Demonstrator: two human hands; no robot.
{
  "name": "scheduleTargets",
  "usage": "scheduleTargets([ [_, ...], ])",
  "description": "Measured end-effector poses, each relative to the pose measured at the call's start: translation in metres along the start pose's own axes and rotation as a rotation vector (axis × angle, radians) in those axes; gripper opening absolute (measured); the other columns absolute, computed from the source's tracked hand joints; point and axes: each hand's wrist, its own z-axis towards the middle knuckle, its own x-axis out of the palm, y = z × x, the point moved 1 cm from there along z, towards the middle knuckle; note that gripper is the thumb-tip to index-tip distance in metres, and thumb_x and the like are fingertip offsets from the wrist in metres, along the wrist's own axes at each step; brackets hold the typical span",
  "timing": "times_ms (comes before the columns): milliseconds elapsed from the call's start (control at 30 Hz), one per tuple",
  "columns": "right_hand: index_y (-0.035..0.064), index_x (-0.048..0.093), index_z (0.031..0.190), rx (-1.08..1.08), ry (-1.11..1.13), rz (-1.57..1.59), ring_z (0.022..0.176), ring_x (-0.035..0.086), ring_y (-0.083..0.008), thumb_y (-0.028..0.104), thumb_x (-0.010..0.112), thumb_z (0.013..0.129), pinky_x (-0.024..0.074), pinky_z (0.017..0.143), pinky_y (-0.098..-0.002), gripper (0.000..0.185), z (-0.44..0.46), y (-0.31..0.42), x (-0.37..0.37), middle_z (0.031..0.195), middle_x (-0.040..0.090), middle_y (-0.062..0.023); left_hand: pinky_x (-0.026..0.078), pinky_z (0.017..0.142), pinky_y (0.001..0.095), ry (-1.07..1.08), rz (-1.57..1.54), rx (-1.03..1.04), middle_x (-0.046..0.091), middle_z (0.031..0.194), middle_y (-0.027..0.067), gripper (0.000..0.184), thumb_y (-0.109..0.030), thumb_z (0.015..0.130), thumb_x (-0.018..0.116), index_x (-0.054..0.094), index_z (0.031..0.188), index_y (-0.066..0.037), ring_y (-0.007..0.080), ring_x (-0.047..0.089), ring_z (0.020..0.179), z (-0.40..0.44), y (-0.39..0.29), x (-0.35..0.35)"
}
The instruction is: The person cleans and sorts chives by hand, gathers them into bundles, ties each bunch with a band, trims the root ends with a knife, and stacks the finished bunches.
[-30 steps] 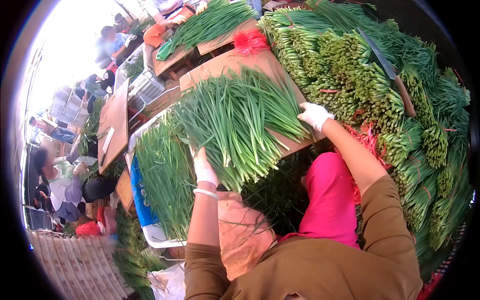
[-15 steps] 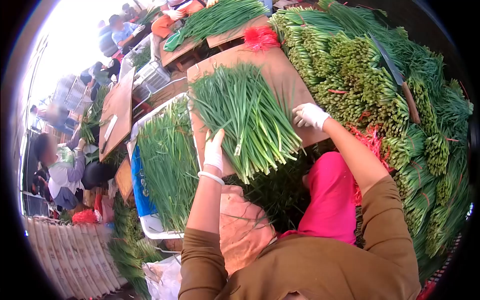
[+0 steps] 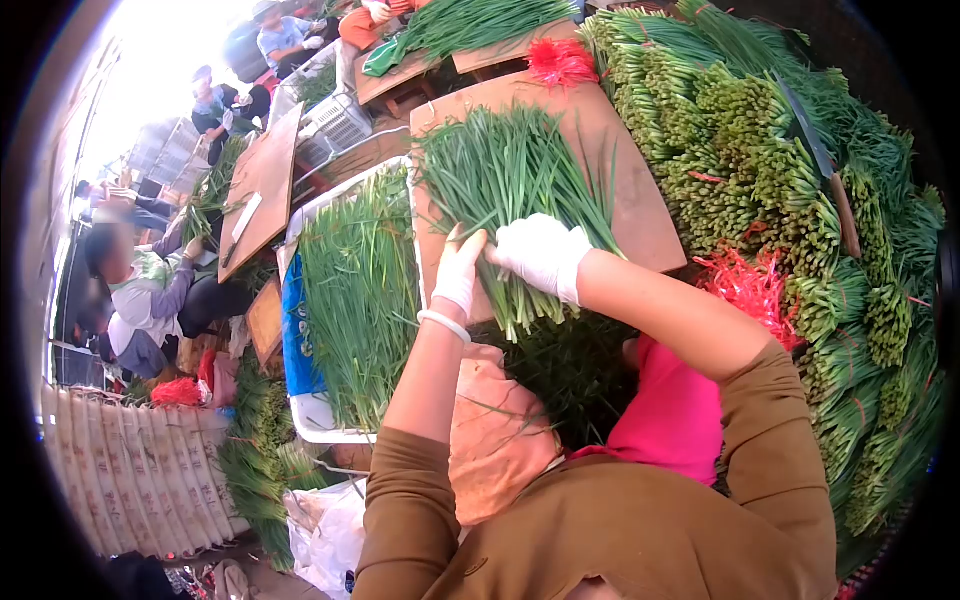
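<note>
A thick bunch of garlic chives [image 3: 520, 165] lies on a brown board [image 3: 640, 215], its pale cut stems hanging past the board's near edge. My right hand [image 3: 543, 255], in a white glove, reaches across the top of the stems, its fingers closed around them. At the bunch's left edge, my left hand [image 3: 458, 270], gloved with bare fingertips, presses its bent fingers against the stems. The fingertips of both hands meet there. The underside of the bunch is hidden.
A white crate [image 3: 330, 437] of loose chives stands to the left. Tied bundles [image 3: 720, 150] pile up at the right, with a knife [image 3: 815, 150] on them. Red ties [image 3: 745, 290] lie nearby, and more red ties [image 3: 562, 62] sit atop the board. Co-workers [image 3: 150, 290] sit at left.
My right hand has moved left from beside the bunch and closed over its stems. The bunch is gathered narrower. My left hand has stayed at its left edge, and the view has shifted slightly.
</note>
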Motion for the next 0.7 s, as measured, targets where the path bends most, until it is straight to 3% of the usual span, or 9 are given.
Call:
scheduleTargets([
  [100, 0.0136, 0.062, 0.101, -0.094, 0.053, -0.006, 0.075, 0.065, -0.0314, 0.020, 0.050, 0.088, 0.0506, 0.065, -0.0429, 0.019, 0.005, -0.003, 0.010, 0.079, 0.062, -0.0123, 0.049, 0.083, 0.0301, -0.018, 0.057, -0.133, 0.060, 0.112, 0.0074, 0.060, -0.016, 0.088, 0.064, 0.036, 0.139, -0.001, 0.0159, 0.058, 0.099, 0.005, -0.002, -0.008],
  [133, 0.0137, 0.062, 0.101, -0.145, 0.017, -0.016, 0.073, 0.065, -0.0311, 0.020, 0.049, 0.090, 0.0504, 0.063, -0.0431, 0.019, -0.004, -0.007, 0.005, 0.077, 0.062, -0.0122, 0.044, 0.094, 0.0332, 0.008, 0.078, -0.163, 0.056, 0.124, 0.0124, 0.069, -0.026, 0.087, 0.065, 0.032, 0.141, 0.001, 0.0208, 0.054, 0.113, 0.004, -0.005, -0.007],
  [233, 0.0145, 0.061, 0.098, -0.334, -0.161, -0.036, 0.058, 0.063, -0.0289, 0.021, 0.048, 0.093, 0.0468, 0.047, -0.0423, 0.015, -0.032, 0.002, -0.021, 0.069, 0.061, -0.0100, 0.033, 0.105, 0.0370, -0.073, 0.339, -0.157, 0.044, 0.139, 0.0174, 0.082, -0.039, 0.085, 0.065, 0.027, 0.145, 0.002, 0.0251, 0.042, 0.128, -0.011, -0.028, 0.015],
  [267, 0.0141, 0.060, 0.095, -0.364, -0.145, -0.008, 0.054, 0.061, -0.0287, 0.021, 0.048, 0.093, 0.0460, 0.045, -0.0425, 0.014, -0.041, 0.016, -0.027, 0.066, 0.059, -0.0096, 0.023, 0.111, 0.0367, -0.006, 0.300, -0.167, 0.032, 0.148, 0.0185, 0.090, -0.048, 0.083, 0.064, 0.022, 0.147, 0.002, 0.0262, 0.031, 0.136, -0.022, -0.043, 0.030],
  [300, 0.0137, 0.060, 0.093, -0.393, -0.127, 0.022, 0.051, 0.060, -0.0284, 0.021, 0.048, 0.093, 0.0451, 0.043, -0.0427, 0.014, -0.055, 0.035, -0.032, 0.062, 0.058, -0.0093, 0.025, 0.110, 0.0347, -0.061, 0.389, -0.157, 0.038, 0.144, 0.0169, 0.086, -0.044, 0.083, 0.064, 0.027, 0.145, 0.002, 0.0260, 0.035, 0.133, -0.023, -0.045, 0.034],
  [500, 0.0112, 0.062, 0.075, -0.466, 0.766, 0.472, 0.053, 0.061, -0.0304, 0.035, 0.057, 0.083, 0.0485, 0.046, -0.0421, 0.026, -0.171, 0.133, -0.016, 0.058, 0.058, -0.0110, 0.032, 0.106, 0.0345, 0.031, 0.421, -0.085, 0.047, 0.137, 0.0171, 0.080, -0.039, 0.082, 0.066, 0.031, 0.142, 0.002, 0.0269, 0.045, 0.125, 0.003, -0.022, 0.010],
  [567, 0.0114, 0.061, 0.074, -0.431, 0.601, 0.272, 0.058, 0.062, -0.0310, 0.034, 0.052, 0.088, 0.0500, 0.052, -0.0429, 0.028, -0.156, 0.106, -0.022, 0.061, 0.060, -0.0113, 0.033, 0.106, 0.0343, -0.029, 0.444, -0.077, 0.045, 0.138, 0.0191, 0.088, -0.040, 0.080, 0.067, 0.025, 0.145, 0.001, 0.0287, 0.046, 0.125, 0.009, -0.015, 0.010],
  [667, 0.0143, 0.065, 0.080, -0.067, 0.101, 0.316, 0.061, 0.062, -0.0304, 0.032, 0.053, 0.091, 0.0503, 0.055, -0.0409, 0.025, -0.116, 0.044, -0.067, 0.068, 0.063, -0.0112, 0.030, 0.109, 0.0362, -0.140, 0.566, -0.085, 0.029, 0.149, 0.0188, 0.087, -0.038, 0.080, 0.067, 0.022, 0.148, -0.007, 0.0329, 0.034, 0.135, -0.007, -0.019, 0.034],
  [700, 0.0149, 0.069, 0.088, -0.067, -0.242, 0.276, 0.064, 0.063, -0.0303, 0.029, 0.058, 0.090, 0.0520, 0.059, -0.0392, 0.018, -0.116, 0.012, -0.056, 0.074, 0.065, -0.0097, 0.027, 0.111, 0.0381, -0.193, 0.706, -0.056, 0.021, 0.152, 0.0182, 0.088, -0.042, 0.080, 0.066, 0.021, 0.148, -0.010, 0.0331, 0.027, 0.138, -0.009, -0.017, 0.046],
])
